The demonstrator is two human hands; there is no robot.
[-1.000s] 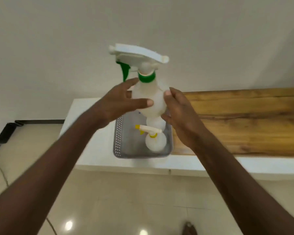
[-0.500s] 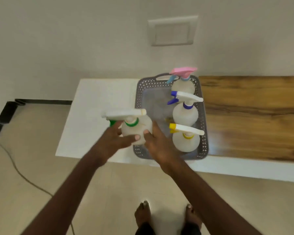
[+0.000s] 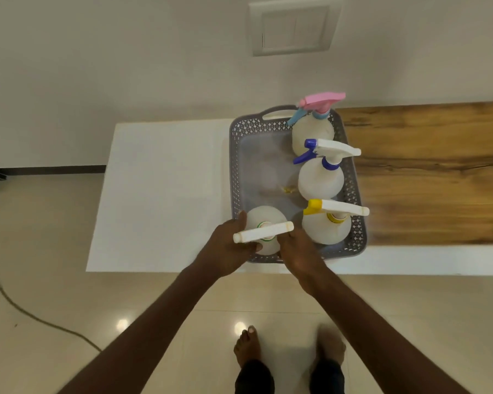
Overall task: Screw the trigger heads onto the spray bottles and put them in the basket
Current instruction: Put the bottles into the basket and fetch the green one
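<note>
- We are looking down at a grey perforated basket sitting on the white part of the desk, just beside the wood-grain section.
- Our left hand is wrapping around the near-left side of a white bottle with a green collar, fingers curling over its shoulder and thumb pressing on its front.
- Our right hand is pressing against the same bottle from the right, fingers closed on its body, so both hands are gripping it together.
- This bottle is standing upright in the near-left corner of the basket; we cannot tell whether its base is touching the basket floor.
- Its white trigger head is lying across the top, nozzle pointing left.
- Three more bottles are standing upright in a row along the basket's right side: one with a yellow nozzle nearest, one with a blue trigger in the middle, and one with a pink head at the far end.
- All three heads are sitting on their bottles, nozzles pointing left.
- A light switch plate is showing on the wall above, and our bare feet are standing on the tiled floor, where a cable is trailing at the left.
</note>
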